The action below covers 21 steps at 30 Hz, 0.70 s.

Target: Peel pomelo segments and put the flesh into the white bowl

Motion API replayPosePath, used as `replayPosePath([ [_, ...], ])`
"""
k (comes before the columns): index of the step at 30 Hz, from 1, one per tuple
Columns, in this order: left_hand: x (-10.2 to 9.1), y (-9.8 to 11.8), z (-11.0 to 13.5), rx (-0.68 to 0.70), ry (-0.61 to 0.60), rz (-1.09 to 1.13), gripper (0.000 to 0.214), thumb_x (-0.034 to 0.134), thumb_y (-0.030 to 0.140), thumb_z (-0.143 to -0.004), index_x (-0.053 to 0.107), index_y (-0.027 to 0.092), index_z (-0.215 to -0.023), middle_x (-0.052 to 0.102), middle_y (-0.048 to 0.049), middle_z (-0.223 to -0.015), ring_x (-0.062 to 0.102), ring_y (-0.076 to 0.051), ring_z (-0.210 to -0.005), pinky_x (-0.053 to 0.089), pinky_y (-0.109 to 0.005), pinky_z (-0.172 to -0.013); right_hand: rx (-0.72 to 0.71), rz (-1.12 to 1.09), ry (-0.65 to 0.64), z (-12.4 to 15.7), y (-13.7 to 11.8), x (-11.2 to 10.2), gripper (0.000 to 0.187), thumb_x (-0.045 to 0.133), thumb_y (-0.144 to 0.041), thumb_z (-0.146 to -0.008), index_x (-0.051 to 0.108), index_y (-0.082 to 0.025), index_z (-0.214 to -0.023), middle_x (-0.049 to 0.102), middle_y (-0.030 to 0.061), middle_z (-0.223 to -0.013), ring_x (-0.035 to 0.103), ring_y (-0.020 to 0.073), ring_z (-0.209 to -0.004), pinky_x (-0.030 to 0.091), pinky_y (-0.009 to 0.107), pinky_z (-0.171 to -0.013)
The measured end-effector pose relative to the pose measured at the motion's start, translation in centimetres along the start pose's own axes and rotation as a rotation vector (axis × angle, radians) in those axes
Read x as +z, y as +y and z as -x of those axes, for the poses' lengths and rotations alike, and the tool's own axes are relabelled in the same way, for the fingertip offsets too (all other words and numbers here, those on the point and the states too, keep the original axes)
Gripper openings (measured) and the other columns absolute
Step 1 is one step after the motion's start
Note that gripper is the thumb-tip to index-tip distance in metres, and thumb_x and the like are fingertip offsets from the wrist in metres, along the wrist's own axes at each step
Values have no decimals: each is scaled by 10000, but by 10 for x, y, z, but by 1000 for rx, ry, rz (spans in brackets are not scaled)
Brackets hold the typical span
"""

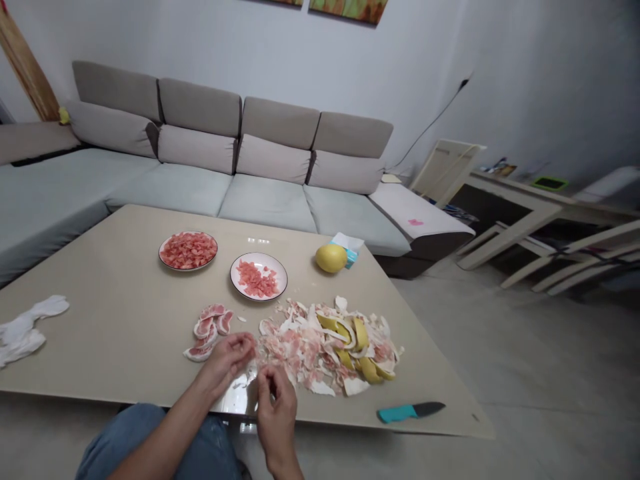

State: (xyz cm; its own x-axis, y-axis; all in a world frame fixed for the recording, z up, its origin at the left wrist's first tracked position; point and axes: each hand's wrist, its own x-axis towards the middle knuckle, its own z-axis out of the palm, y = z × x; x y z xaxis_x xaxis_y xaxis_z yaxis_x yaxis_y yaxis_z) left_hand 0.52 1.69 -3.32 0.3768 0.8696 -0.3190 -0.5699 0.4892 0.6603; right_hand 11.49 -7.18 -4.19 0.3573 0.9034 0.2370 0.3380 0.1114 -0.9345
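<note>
Table (125, 300): two plates (281, 274) holding pulp (189, 251).

Dim, glare on table (125, 320), stretched edges

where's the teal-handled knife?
Head view, lower right: the teal-handled knife lies near the table's front edge, right of the right hand, nearest the pomelo peel pile.

1. From here, the bare left forearm (167, 427) is slanting forward.
2. The left hand (231, 363) is curling its fingers inward.
3. Near it, the right hand (277, 405) is arching thumb and forefinger into a loop.
</note>
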Motion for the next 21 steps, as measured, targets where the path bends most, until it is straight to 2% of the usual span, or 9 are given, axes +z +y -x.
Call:
replayPosePath([
  [2,-3,3,-5,49,28,54,180,769,107,-717,685,123,-875,684,-35,-880,657,-83,-793,529,-152,-782,42,-53,-28,6,0,0,234,501,-349,-903,564,-214,-723,552,11,-680,516,171,-641,401,260,-607],
  [6,-4,5,-2,-78,-83,118,202,686,105,-801,654,114,-1000,681,-73,-868,662,-118,-767,562,-272,-806,204,-268,-48,-2,-1,-12,286,563,-451,-860,553,-204,-716,499,-24,-598,472,138,-541,384,234,-523],
  [9,-2,4,3,-122,-146,136,195,642,92,-832,638,97,-1027,669,-74,-818,662,-127,-754,564,-290,-804,250,-352,-118,-17,0,-26,314,577,-474,-846,555,-190,-713,509,-32,-576,466,123,-516,376,221,-502],
  [12,-2,5,3,-123,-155,173,181,614,80,-845,636,86,-1025,671,-83,-829,667,-133,-760,566,-289,-803,152,-228,-128,-28,7,-36,259,549,-418,-872,623,-183,-792,612,11,-695,559,156,-634,436,241,-589],
  [14,-2,7,3,-132,-157,195,177,594,79,-856,637,77,-1028,675,-94,-838,673,-145,-774,569,-293,-799,31,-67,-104,-32,13,-41,217,525,-355,-886,667,-191,-877,668,53,-847,607,195,-796,467,284,-725],
  [16,-2,9,3,-139,-152,212,171,571,79,-868,640,68,-1025,676,-99,-828,677,-153,-787,571,-290,-792,-72,114,-76,-35,20,-43,192,536,-317,-877,686,-200,-905,680,73,-900,607,220,-865,458,330,-802],
  [19,-1,10,3,-141,-140,231,168,549,76,-878,644,62,-1015,675,-95,-805,680,-155,-785,574,-281,-781,-145,330,4,-38,27,-46,154,608,-311,-830,673,-196,-751,647,73,-805,588,233,-812,453,361,-781],
  [21,-1,10,3,-141,-142,234,169,548,77,-878,644,62,-1015,674,-94,-807,681,-154,-789,573,-280,-785,-162,364,65,-39,29,-47,166,618,-307,-819,654,-189,-707,621,88,-845,576,245,-857,452,376,-798],
])
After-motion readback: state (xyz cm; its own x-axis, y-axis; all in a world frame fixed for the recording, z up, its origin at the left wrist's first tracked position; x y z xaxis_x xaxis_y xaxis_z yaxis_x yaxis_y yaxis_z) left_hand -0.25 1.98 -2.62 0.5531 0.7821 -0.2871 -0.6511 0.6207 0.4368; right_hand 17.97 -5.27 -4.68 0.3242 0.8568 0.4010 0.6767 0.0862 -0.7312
